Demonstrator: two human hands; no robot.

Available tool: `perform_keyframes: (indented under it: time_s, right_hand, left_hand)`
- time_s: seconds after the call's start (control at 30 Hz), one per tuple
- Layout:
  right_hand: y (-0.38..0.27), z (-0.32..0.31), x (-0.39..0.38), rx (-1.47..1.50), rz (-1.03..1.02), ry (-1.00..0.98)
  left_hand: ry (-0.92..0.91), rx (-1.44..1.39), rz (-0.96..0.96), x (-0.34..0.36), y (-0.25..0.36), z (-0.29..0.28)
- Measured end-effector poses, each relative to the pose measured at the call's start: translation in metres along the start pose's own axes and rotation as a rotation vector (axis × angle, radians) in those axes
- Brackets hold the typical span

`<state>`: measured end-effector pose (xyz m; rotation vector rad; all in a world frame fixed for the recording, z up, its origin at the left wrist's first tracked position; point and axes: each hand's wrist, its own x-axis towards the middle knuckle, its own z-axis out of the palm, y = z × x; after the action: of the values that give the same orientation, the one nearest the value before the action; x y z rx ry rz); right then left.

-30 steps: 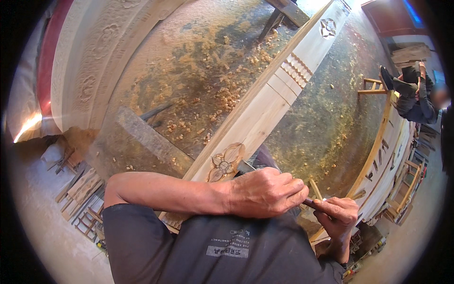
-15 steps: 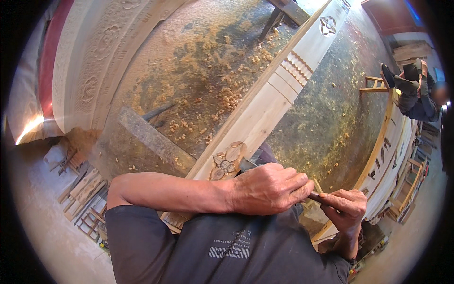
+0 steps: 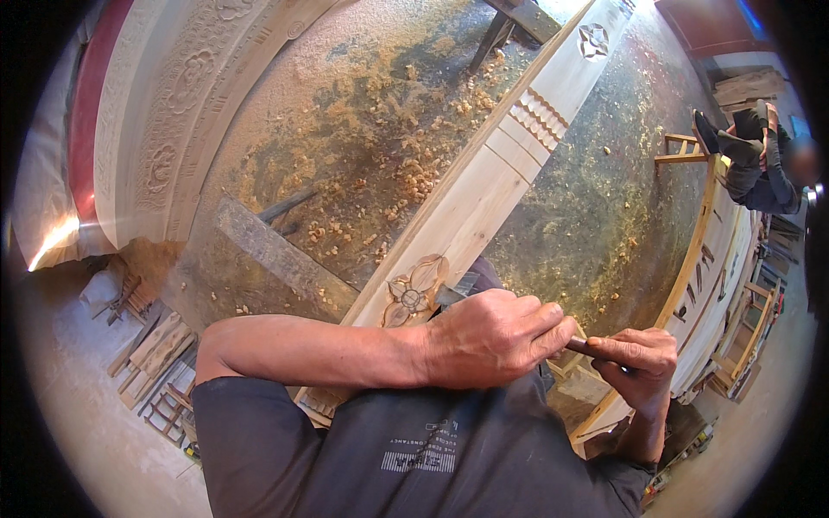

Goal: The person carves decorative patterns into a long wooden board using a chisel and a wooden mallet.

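Observation:
A long pale wooden beam (image 3: 484,200) runs from my body toward the far right. On its near end is a carved flower (image 3: 411,295) with a round centre and rounded petals. My left hand (image 3: 496,341) is wrapped around a wood chisel (image 3: 580,345), just right of the carving. The metal blade points left toward the petals; my hand partly hides it, and I cannot tell whether its edge touches the wood. My right hand (image 3: 637,363) grips the handle's right end, with the thumb along it.
Wood shavings (image 3: 414,177) litter the floor. A rough board (image 3: 281,255) lies left of the beam. Large carved panels (image 3: 186,86) stand at the left. At the right, several tools (image 3: 691,289) lie on a long workbench (image 3: 698,259), and another person (image 3: 760,164) sits beyond it.
My right hand and the chisel handle have shifted slightly right and up. My left hand stays nearly in place, and less of the blade shows beside the carved flower.

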<state>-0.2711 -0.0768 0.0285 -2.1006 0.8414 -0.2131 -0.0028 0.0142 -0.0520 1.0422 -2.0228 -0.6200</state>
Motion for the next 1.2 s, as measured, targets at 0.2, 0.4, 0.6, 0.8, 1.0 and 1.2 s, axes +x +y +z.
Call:
perform_keyframes:
  time_s: [0.2, 0.4, 0.6, 0.8, 1.0, 1.2]
  right_hand:
    - [0.006, -0.011, 0.020, -0.007, -0.065, -0.032]
    - [0.001, -0.013, 0.017, -0.049, -0.057, -0.053]
    - [-0.008, -0.003, 0.013, -0.102, -0.025, 0.003]
    - [-0.030, 0.015, -0.012, -0.279, 0.011, 0.040]
    - [-0.052, 0.046, -0.042, -0.179, 0.004, 0.271]
    - [-0.055, 0.048, -0.057, -0.220, 0.117, 0.212]
  left_hand:
    - [0.031, -0.010, -0.062, 0.004, -0.001, -0.001]
    - [0.026, 0.002, -0.055, 0.003, -0.003, 0.001]
    - [0.022, -0.029, -0.059, 0.004, -0.004, -0.002]
    - [0.021, -0.116, -0.025, 0.001, -0.002, -0.001]
    - [0.140, 0.081, 0.201, -0.002, 0.007, 0.002]
    - [0.040, -0.021, 0.199, -0.004, 0.006, 0.010]
